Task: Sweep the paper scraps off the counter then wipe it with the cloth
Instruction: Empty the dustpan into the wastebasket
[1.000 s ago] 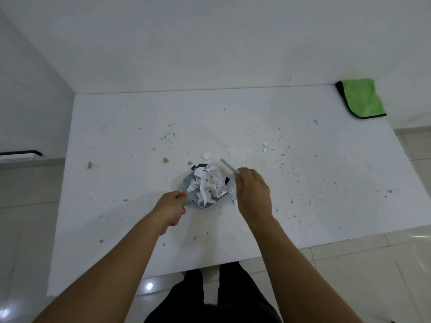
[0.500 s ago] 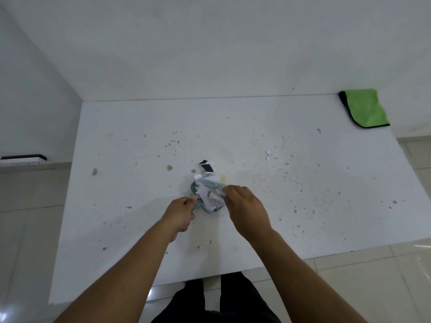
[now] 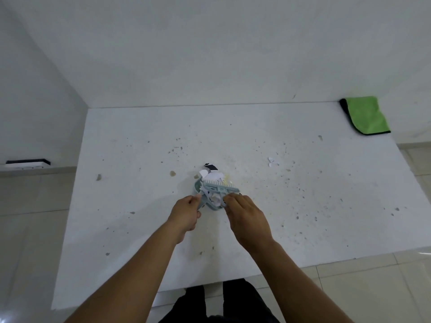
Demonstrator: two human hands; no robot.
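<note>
Counter [image 3: 140,229]: matt white stone-like top w/ grey speckles. You see torn paper scraps [image 3: 213,176], white w/ some black print. Dustpan [image 3: 198,191] & brush [image 3: 221,188]: smooth pale blue-grey plastic. Cloth [image 3: 365,115], far right: fuzzy green fabric, dark edging. Floor tiles [image 3: 349,294]: glossy.

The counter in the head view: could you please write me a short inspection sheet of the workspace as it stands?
Surface: white counter, speckled with dark spots and stains.
Job's things: small dustpan holding paper scraps; hand brush across it; a few loose scraps to the right; green cloth folded at the far right corner.
Clutter: nothing seen.
Grippers: left hand grips the dustpan handle; right hand grips the brush.
Cables: nothing seen.
Surroundings: white walls, tiled floor.
</note>
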